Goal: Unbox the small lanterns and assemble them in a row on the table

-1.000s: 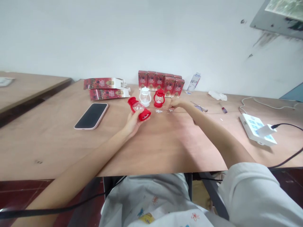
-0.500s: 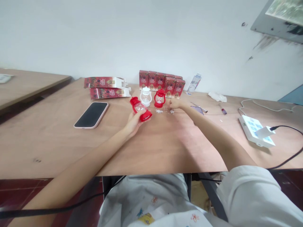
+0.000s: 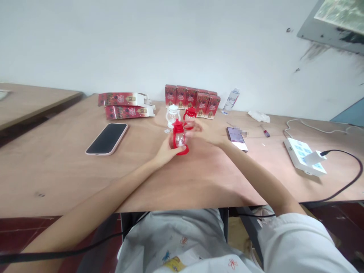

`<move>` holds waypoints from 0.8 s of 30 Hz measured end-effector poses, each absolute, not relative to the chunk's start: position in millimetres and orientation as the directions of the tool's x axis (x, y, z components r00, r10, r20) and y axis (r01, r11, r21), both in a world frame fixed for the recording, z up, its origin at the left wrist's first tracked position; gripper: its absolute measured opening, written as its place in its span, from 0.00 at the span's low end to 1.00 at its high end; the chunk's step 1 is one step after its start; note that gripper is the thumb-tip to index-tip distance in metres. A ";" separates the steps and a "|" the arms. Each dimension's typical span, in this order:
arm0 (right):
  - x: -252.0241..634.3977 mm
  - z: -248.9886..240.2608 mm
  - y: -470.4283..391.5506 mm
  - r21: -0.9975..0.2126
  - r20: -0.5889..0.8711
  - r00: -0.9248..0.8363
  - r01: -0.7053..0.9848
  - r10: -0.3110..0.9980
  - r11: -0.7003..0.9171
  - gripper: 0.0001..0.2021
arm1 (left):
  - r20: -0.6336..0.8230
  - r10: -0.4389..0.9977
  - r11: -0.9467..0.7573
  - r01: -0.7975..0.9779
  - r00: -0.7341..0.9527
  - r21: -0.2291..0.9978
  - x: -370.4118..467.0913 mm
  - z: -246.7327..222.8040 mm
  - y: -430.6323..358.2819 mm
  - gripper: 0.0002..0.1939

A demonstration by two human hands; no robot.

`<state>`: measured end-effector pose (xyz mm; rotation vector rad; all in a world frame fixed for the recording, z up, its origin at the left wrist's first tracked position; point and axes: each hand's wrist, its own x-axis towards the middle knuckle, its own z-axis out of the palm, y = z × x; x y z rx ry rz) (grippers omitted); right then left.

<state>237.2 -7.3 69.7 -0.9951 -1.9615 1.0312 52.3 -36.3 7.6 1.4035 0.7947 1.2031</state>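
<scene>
Lantern (image 3: 178,127), red and roughly upright, sits in the left hand (image 3: 165,152), in front of the white lantern (image 3: 173,115) and the rear red lantern (image 3: 190,112). The left thumb crosses its base (image 3: 185,151), fingers closed around it. That low hold looks sound: firm at the base, light on the clear globe (image 3: 180,139). The right hand (image 3: 205,132) has loosely curled, parted fingers near its side; blur hides whether they touch or pinch anything. They are best moved gently, clear of the rear red lantern.
</scene>
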 end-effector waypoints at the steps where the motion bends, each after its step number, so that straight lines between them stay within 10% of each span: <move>1: 233.2 67.8 -16.5 -0.882 0.215 -0.516 0.262 0.829 0.391 0.27 | 0.253 0.924 -0.220 -0.144 0.286 0.965 52.8 7.0 -37.1 0.35; 8: 252.7 70.7 -20.1 -0.913 0.209 -0.441 0.231 0.873 0.336 0.25 | 0.213 0.880 -0.163 -0.151 0.424 0.975 56.9 0.1 -41.2 0.33; 16: 307.3 62.1 55.3 -0.902 0.270 0.197 0.395 0.943 0.175 0.25 | 0.210 0.803 -0.327 0.119 0.558 0.937 51.9 -7.0 -36.5 0.16; 24: 297.0 33.0 100.3 -0.743 0.374 0.167 0.642 0.912 0.187 0.26 | 0.201 0.767 -0.332 0.109 0.609 0.937 49.4 -6.4 -32.0 0.11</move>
